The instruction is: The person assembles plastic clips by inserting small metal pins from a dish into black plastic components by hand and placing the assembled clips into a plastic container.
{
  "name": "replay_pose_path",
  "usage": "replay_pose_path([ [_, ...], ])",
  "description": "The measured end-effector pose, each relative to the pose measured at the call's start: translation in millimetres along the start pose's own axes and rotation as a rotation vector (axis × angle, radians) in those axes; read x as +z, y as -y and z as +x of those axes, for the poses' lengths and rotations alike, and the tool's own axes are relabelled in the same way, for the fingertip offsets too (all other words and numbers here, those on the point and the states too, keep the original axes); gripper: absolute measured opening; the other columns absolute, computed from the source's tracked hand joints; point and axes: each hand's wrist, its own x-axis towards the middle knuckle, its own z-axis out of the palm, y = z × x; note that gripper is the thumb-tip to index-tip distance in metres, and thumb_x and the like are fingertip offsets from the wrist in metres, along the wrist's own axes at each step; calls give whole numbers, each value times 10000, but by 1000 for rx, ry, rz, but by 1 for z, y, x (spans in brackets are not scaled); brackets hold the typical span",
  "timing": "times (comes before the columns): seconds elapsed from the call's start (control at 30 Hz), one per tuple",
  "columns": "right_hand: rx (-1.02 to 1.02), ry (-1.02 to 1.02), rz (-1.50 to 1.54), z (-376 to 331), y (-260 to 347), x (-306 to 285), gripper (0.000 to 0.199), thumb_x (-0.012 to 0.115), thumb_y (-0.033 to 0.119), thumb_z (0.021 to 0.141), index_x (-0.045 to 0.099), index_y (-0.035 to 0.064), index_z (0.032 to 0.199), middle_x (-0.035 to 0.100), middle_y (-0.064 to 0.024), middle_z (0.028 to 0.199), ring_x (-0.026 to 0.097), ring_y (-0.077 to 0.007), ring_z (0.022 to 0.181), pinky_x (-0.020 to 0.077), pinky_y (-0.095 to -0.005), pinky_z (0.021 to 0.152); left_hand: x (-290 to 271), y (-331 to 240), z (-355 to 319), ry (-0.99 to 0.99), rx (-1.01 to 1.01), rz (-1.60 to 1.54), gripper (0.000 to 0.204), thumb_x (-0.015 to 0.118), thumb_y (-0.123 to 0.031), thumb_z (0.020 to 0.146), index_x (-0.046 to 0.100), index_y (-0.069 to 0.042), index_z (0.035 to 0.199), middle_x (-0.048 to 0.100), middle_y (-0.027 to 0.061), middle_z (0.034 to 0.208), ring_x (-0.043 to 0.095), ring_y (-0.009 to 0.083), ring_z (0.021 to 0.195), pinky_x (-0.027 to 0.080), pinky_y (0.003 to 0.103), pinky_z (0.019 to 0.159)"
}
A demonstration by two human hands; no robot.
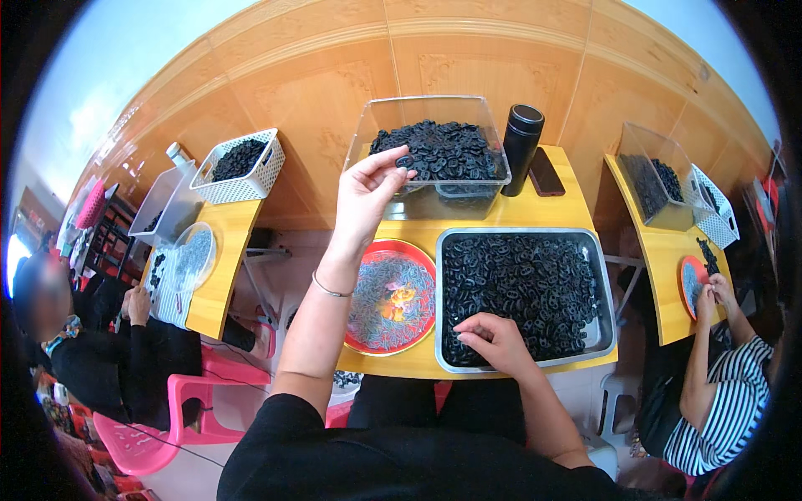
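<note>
Beyond the tray (595, 342), leftward, the left hand (373, 182) pinches a black part (404, 162), which slack fingertips could drop. Over the tray's near-left corner, I cannot tell whether the right hand (499, 344) grasps anything.

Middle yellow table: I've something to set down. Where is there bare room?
Best patch: between the phone and the metal tray. A narrower one lies between the clear bin and the red plate. Tray and plate crowd the front, bin and black flask the back.
</note>
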Motion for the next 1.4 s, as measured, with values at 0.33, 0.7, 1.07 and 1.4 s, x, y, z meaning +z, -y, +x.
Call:
replay_pose_path([
  [0.33, -65, 6, -89, -2, -1, 12, 136, 619, 78, 779, 624, 19, 902, 606, -13, 708, 530, -37, 598, 428, -185, 552, -2, 2, 12, -47, 111, 110, 281, 604, 36, 768, 594, -2, 1047, 583, -10, 768, 532, 25, 681, 417, 145, 603],
  [0.7, -73, 9, -94, -2, 0, 13, 131, 612, 65, 778, 634, 21, 900, 620, -31, 731, 550, -51, 608, 440, -191, 570, 0, -11, 4, -51, 139, 171, 275, 662, 42, 715, 620, 7, 985, 519, -48, 692, 447, -3, 607, 391, 132, 550],
  [1.07, -59, 21, -81, -2, 1, 16, 121, 612, 67, 780, 634, 20, 890, 618, -28, 727, 547, -45, 607, 432, -185, 562, -6, -19, -8, 35, 352, 335, 259, 671, 58, 674, 642, 3, 925, 538, 10, 715, 509, 50, 611, 423, 169, 571],
  [1.4, -79, 5, -95, 0, -4, 14, 122, 613, 74, 780, 635, 18, 886, 614, -34, 734, 544, -58, 602, 434, -196, 563, -5, -17, 9, -27, 370, 378, 278, 663, 39, 693, 631, 1, 967, 516, -3, 722, 491, 42, 628, 418, 169, 569],
])
